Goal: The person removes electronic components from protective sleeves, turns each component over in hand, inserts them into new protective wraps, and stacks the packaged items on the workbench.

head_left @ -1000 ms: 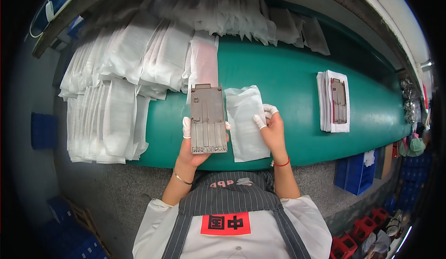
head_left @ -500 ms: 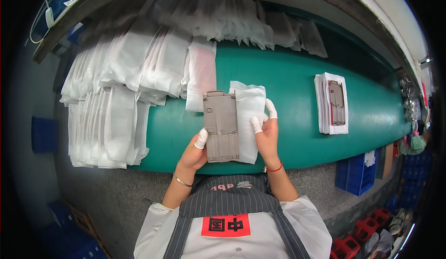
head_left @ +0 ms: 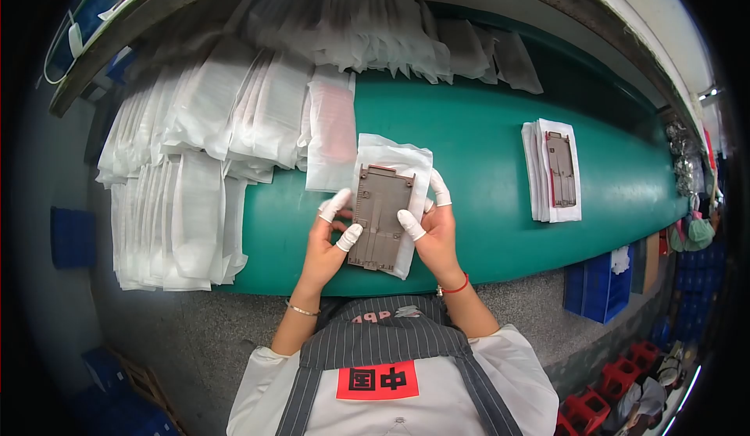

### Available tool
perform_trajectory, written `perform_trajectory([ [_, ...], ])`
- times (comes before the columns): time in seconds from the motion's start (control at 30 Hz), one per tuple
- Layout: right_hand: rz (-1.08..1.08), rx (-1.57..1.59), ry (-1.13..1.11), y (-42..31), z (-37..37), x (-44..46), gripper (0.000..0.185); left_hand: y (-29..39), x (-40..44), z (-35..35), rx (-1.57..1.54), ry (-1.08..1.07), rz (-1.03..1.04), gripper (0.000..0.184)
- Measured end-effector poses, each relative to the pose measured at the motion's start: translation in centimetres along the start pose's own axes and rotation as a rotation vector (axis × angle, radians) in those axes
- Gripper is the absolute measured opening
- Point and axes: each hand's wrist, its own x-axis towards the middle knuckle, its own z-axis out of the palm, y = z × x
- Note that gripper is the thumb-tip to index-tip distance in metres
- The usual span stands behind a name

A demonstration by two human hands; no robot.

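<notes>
A grey-brown plastic panel (head_left: pixel 383 217) with ribs and small tabs lies against a white foam sleeve (head_left: pixel 394 151), in front of my chest. My right hand (head_left: pixel 435 237) grips both at their right side, thumb on the panel's face and fingers behind the sleeve. At the panel's left edge is my left hand (head_left: pixel 328 237), its thumb touching the edge or very near it and its forefinger lifted away, apart from the thumb. White finger covers sit on the thumbs and some fingers of both hands.
Rows of filled white sleeves (head_left: pixel 176 217) cover the left and back of the green table (head_left: pixel 461 155). At the right, another panel (head_left: pixel 560 169) rests on a small stack of sleeves (head_left: pixel 536 172). A blue crate (head_left: pixel 598 287) and red stools (head_left: pixel 586 412) stand beyond the table's front edge.
The panel has shifted right over the sleeve and now overlaps it, slightly tilted. My right thumb has moved onto the panel; my left forefinger has come out from behind it.
</notes>
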Motion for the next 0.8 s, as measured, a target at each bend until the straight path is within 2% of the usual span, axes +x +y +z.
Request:
perform_trajectory([
  [0.07,-0.001,0.005,-0.003,0.0,-0.1,0.0,0.069,0.5,0.1,0.1,0.032,0.046,-0.004,0.057],
  [0.1,0.011,0.006,0.002,0.0,-0.2,0.0,0.069,0.7,0.2,0.1,-0.098,-0.006,-0.051,0.061],
  [0.2,0.041,0.0,0.011,0.0,-0.3,0.0,0.068,0.4,0.1,0.1,-0.286,-0.068,-0.17,0.05],
  [0.4,0.1,0.011,0.016,0.3,-0.8,-0.1,0.067,0.2,0.0,0.6,-0.211,-0.015,-0.069,0.04],
  [0.57,0.211,0.022,-0.062,0.5,-1.2,-0.8,0.078,0.1,0.0,0.5,-0.155,-0.003,-0.035,0.039],
  [0.67,0.207,0.005,-0.055,0.3,-1.0,-1.0,0.078,0.2,0.0,0.6,-0.17,0.015,-0.055,0.04],
  [0.73,0.207,-0.003,-0.012,0.0,-1.5,-0.9,0.078,-0.1,0.0,0.8,-0.174,-0.046,-0.074,0.041],
  [0.8,0.116,-0.107,0.008,-0.9,-4.0,-0.2,0.078,0.1,0.1,1.1,-0.177,-0.159,-0.114,0.049],
])
